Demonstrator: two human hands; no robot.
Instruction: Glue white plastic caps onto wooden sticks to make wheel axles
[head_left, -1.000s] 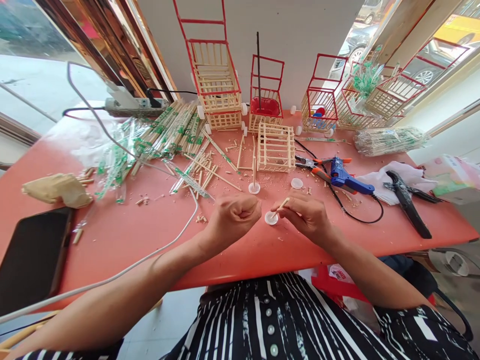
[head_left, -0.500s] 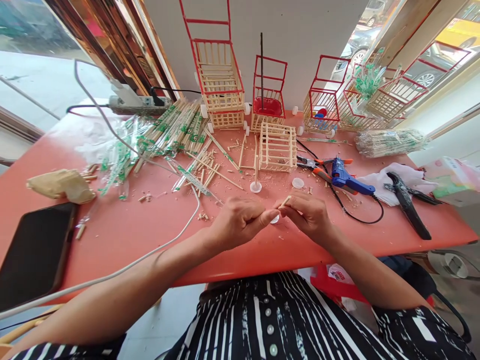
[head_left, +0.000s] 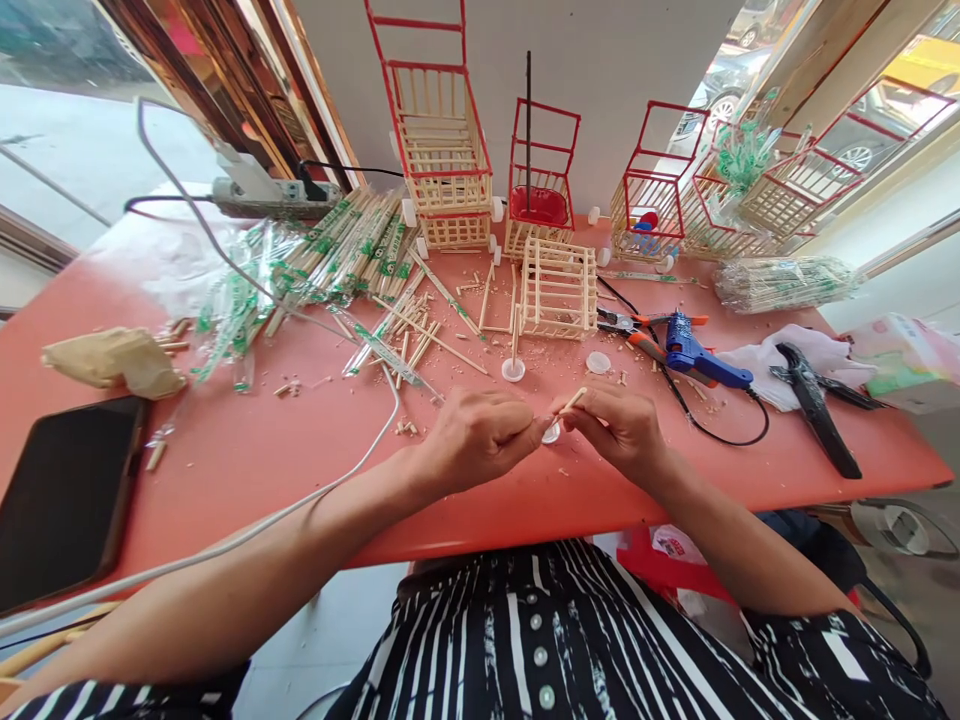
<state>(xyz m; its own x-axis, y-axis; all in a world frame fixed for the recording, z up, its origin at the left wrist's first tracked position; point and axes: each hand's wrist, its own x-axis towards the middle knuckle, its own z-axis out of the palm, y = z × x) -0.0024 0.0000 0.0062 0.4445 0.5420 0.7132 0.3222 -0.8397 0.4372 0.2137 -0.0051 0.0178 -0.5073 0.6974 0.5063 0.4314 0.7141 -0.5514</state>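
Red tabletop (head_left: 247,460), near front edge: right hand (head_left: 619,425) pinches wooden stick (head_left: 571,401); left hand (head_left: 480,440) fingertips close on white cap (head_left: 552,433) at its foot. Green print on chopstick wrappers (head_left: 352,250), far-left, is illegible.

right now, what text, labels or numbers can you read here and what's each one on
No text here is legible.
Green print on the chopstick wrappers: too small to read.
Print on the pink pack at the table's right edge: blurred, unreadable.
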